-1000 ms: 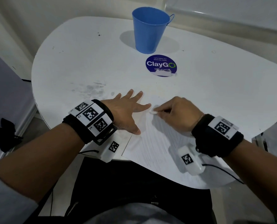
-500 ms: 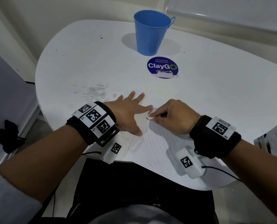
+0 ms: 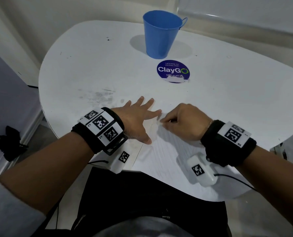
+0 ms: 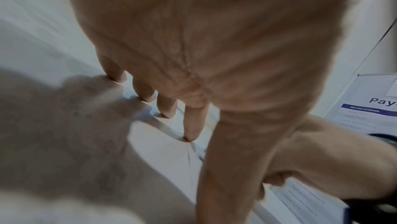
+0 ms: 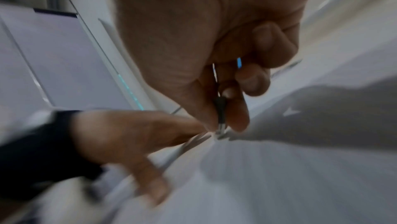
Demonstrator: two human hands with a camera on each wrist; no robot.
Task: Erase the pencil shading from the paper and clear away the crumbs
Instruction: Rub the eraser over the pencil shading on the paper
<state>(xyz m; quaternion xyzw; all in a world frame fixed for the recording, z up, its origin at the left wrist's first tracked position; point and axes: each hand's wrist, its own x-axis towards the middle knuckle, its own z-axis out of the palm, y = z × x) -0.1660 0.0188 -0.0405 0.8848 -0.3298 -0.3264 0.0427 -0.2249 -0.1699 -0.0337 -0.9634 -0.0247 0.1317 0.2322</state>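
The right hand (image 3: pixel 185 123) pinches a small eraser (image 5: pixel 220 125) between thumb and forefinger, its tip pressed on the paper (image 3: pixel 161 156) just beside the left hand (image 3: pixel 138 120), which lies flat, fingers spread, on the sheet's left edge.

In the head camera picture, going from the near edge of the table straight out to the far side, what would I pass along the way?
Sheet of paper → right hand, pinching a small eraser against the paper → round blue ClayGo sticker → blue bucket near the table's far edge.
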